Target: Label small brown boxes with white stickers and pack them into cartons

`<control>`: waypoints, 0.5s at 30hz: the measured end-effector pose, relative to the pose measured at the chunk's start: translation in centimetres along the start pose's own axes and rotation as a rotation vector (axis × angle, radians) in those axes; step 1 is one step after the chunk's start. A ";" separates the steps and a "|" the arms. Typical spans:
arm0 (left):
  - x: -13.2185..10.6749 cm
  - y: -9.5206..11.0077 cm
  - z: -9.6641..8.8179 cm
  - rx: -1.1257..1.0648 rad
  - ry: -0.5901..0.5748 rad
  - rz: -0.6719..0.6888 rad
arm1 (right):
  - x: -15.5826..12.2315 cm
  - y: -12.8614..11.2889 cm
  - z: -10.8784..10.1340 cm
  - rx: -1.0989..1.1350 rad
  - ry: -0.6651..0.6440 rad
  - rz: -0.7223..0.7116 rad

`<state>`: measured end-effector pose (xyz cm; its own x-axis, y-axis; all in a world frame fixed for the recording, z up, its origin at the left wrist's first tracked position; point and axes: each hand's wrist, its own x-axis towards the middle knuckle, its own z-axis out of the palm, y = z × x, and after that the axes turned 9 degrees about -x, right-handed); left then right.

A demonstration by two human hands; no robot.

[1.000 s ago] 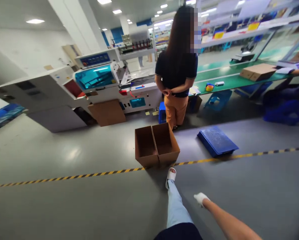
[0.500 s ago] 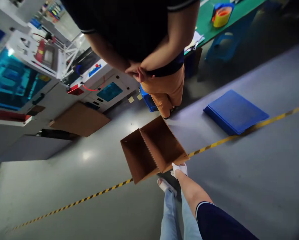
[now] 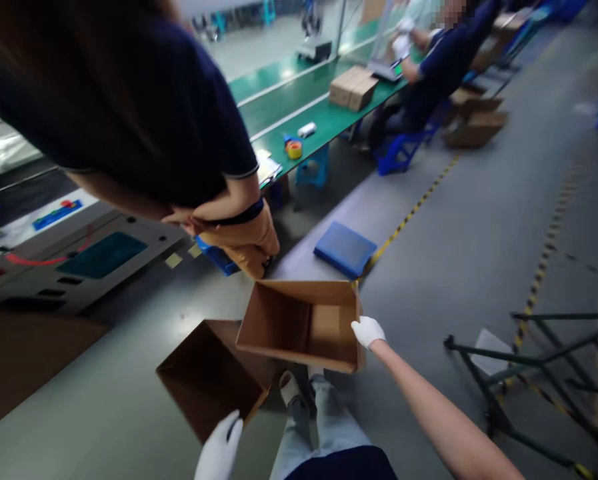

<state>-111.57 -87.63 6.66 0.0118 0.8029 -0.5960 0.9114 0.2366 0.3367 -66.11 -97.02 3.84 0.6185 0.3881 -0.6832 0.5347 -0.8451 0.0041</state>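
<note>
Two open cardboard boxes show their hollow insides in front of my legs. My right hand (image 3: 369,331), in a white glove, grips the right side wall of the right box (image 3: 336,360). This box is held up in the air and tilted, its opening facing me. To the lower left, the other box (image 3: 199,393) is turned at an angle, and its far right part is hidden behind the first. My white-gloved left hand (image 3: 222,443) is closed at the near edge of the left box, its fingers over the rim.
A person (image 3: 179,120) stands close ahead, hands behind the back. A green workbench (image 3: 289,107) carries tape and small cartons (image 3: 353,88); a seated co-worker (image 3: 433,80) works there. A blue plastic lid-like slab (image 3: 346,249) lies on the floor. A dark metal frame (image 3: 519,363) stands at right.
My view has swung right. The two boxes, side by side before, are now apart and differently angled. My left hand has come into view at the left box; my right hand holds the right box's side.
</note>
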 end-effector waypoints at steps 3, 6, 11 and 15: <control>5.2 11.2 1.9 -0.066 -0.044 0.513 | -4.8 6.4 -7.5 -0.033 0.136 -0.002; 7.7 24.0 5.7 -0.030 -0.016 0.918 | -8.8 11.3 -13.4 -0.132 0.320 -0.064; 8.3 41.2 14.6 -0.053 -0.262 0.802 | -7.6 17.7 -22.5 -0.294 0.687 -0.175; 9.3 51.8 19.7 -0.069 -0.208 0.658 | -1.7 24.4 -28.6 -0.063 1.056 -0.280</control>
<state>-56.17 -78.71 4.14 0.6379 0.6713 -0.3773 0.6596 -0.2236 0.7176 -37.62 -107.73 25.96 0.6359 0.7090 0.3049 0.7435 -0.6687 0.0043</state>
